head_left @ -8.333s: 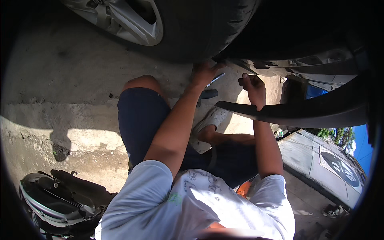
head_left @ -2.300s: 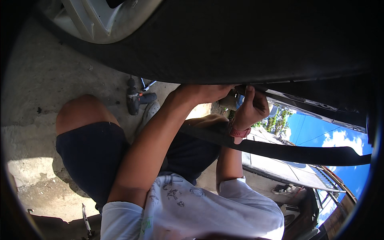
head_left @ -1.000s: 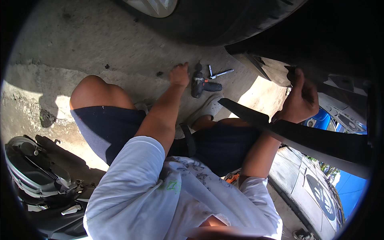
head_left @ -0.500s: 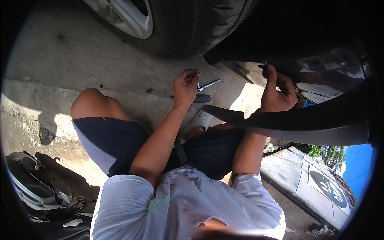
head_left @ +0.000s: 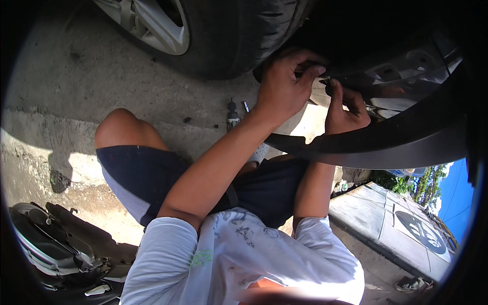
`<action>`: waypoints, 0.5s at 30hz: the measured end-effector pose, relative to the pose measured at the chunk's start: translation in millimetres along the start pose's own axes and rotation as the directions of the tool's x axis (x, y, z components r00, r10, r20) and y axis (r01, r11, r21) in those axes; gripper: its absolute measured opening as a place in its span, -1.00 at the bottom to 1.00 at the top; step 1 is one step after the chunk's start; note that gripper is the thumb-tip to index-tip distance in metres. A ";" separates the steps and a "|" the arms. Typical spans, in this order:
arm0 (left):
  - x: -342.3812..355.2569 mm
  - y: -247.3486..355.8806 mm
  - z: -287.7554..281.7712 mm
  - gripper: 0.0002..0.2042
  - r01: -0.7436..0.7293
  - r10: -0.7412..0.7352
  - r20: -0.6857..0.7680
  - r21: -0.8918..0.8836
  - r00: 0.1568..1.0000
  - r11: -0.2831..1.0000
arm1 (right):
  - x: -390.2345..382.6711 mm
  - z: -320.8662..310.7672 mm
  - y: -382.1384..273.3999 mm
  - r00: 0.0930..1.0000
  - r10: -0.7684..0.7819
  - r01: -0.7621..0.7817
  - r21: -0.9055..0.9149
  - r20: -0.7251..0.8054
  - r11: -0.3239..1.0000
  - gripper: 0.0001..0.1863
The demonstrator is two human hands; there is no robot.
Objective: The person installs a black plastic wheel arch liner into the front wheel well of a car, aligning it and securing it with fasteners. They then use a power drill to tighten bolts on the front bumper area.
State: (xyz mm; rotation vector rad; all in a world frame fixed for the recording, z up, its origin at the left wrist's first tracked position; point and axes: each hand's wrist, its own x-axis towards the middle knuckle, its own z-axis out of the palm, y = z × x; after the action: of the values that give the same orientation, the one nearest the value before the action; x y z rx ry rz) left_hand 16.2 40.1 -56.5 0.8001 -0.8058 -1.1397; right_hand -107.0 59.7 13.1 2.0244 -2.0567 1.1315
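A long, curved strip of smooth black plastic (head_left: 386,147) runs from the far right to a narrowing end beside the left forearm (head_left: 218,168), its notched far edge passing in front of the right forearm (head_left: 316,188), with open room between it and the treaded black rubber tyre (head_left: 239,40) at far left. Reaching into that gap, the left hand (head_left: 287,85) has bent fingers and a narrow grip (whether it holds anything, I cannot tell). Just right and slightly nearer, the right hand (head_left: 346,109), thumb raised, pinches a small, thin, dark piece (head_left: 328,88).
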 end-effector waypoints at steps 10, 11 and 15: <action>2.0 0.0 2.2 -0.88 0.076 -0.076 -0.009 -0.024 0.997 0.997 | 1.5 -1.2 4.7 1.000 -0.008 0.009 -0.078 0.014 0.997 -0.78; 1.4 1.7 3.1 -0.88 0.101 -0.101 -0.002 0.000 0.995 0.995 | 1.6 -1.2 5.1 1.000 -0.004 0.005 -0.067 0.016 0.998 -0.78; 2.6 4.7 3.0 -0.88 -0.033 0.035 -0.016 0.106 0.999 0.994 | 1.8 -1.4 6.5 1.000 -0.010 0.011 -0.059 0.021 0.998 -0.79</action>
State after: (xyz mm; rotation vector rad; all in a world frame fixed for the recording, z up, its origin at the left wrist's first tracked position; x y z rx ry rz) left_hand 16.3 38.2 -50.7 0.8802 -0.8678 -1.0647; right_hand -113.6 58.1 12.1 2.0255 -2.0606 1.0400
